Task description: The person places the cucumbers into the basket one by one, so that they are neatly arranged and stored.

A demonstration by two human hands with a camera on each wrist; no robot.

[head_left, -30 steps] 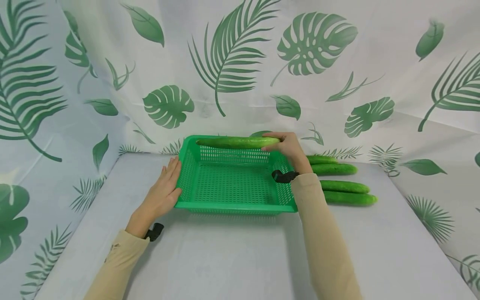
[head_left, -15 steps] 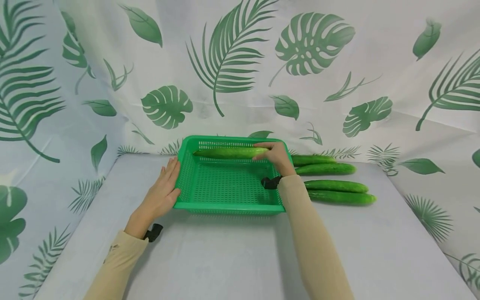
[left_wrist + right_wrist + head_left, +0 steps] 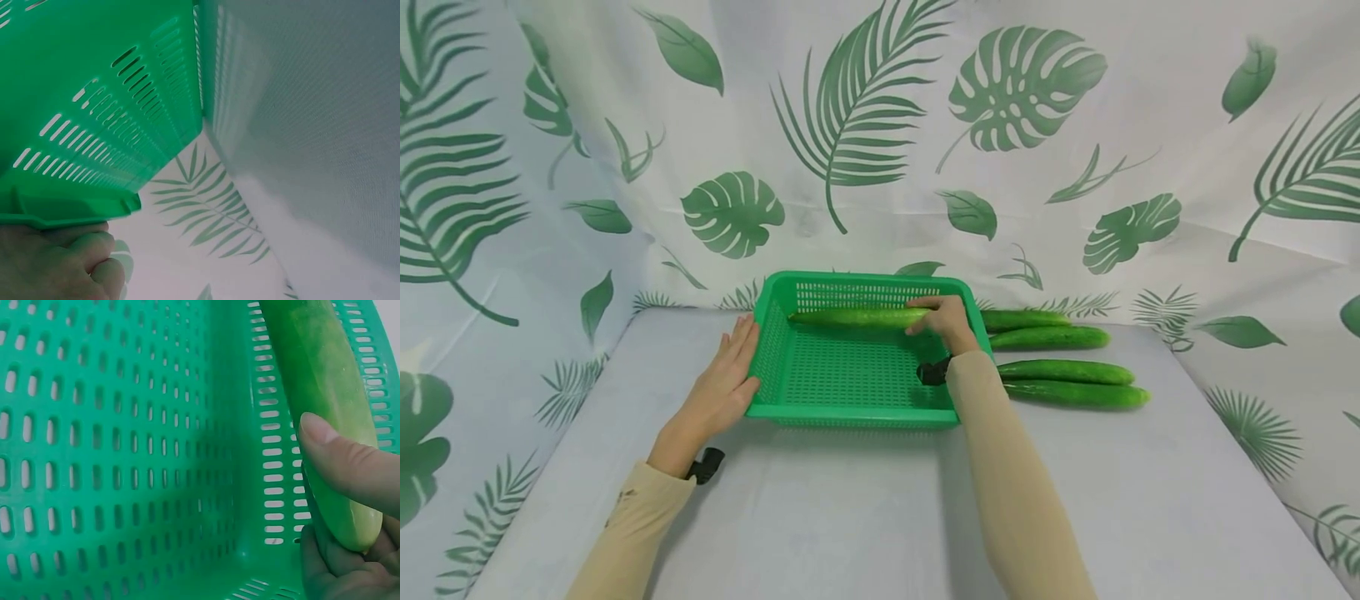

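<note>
A long cucumber (image 3: 857,317) lies lengthwise inside the green plastic basket (image 3: 850,414), along its far wall. My right hand (image 3: 947,321) grips its right end; in the right wrist view the thumb presses on top of the cucumber (image 3: 331,394) and the fingers curl underneath. The palm of my left hand (image 3: 726,379) rests against the basket's left side with its fingers fairly straight. In the left wrist view, that hand (image 3: 56,262) touches the rim of the basket (image 3: 94,144) from outside.
Several more cucumbers lie on the table right of the basket, one pair (image 3: 1048,337) farther back and another pair (image 3: 1075,395) nearer. Their left ends are partly hidden by the basket and right arm. A leaf-patterned cloth (image 3: 865,125) hangs behind the table (image 3: 820,517).
My right hand has lowered the cucumber from rim height into the basket, moving slightly left and nearer. My left hand stays at the basket's left side.
</note>
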